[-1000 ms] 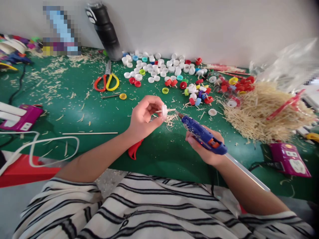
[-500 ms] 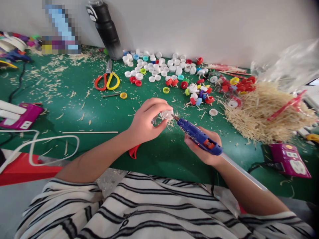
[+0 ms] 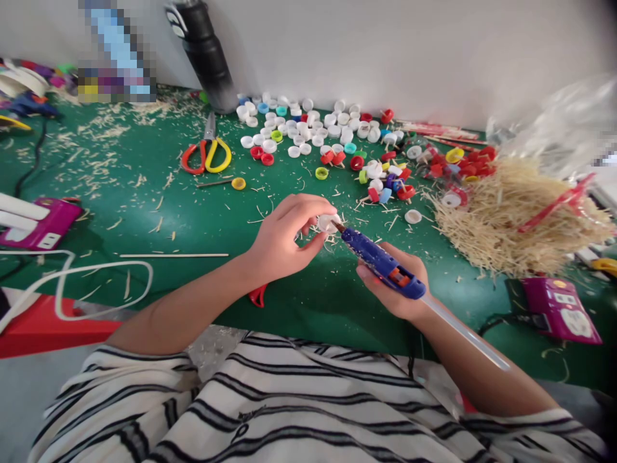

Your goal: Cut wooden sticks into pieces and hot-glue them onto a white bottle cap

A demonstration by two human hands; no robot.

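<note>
Between the thumb and fingers of my left hand [image 3: 284,238] is a white bottle cap [image 3: 328,223], its open side facing right. My right hand [image 3: 400,283] is wrapped round a blue hot glue gun [image 3: 380,260] with an orange part on its body. The gun's nozzle points at the inside of the cap; whether it touches I cannot tell. A clear glue stick [image 3: 467,334] sticks out of the gun's back over my right forearm. Below my left hand a red curved handle [image 3: 258,296] shows in part on the green table [image 3: 313,308].
Many loose bottle caps [image 3: 299,135] lie at the back. Scissors [image 3: 207,151] with red and yellow handles and a black bottle [image 3: 205,58] are behind my left hand. A heap of thin wooden sticks [image 3: 520,218] lies right, near a purple power strip [image 3: 562,308]. A white stick [image 3: 173,255] lies left.
My left hand and the cap have shifted slightly right and down. The glue stick behind the gun has moved a little, and the gun has tilted slightly.
</note>
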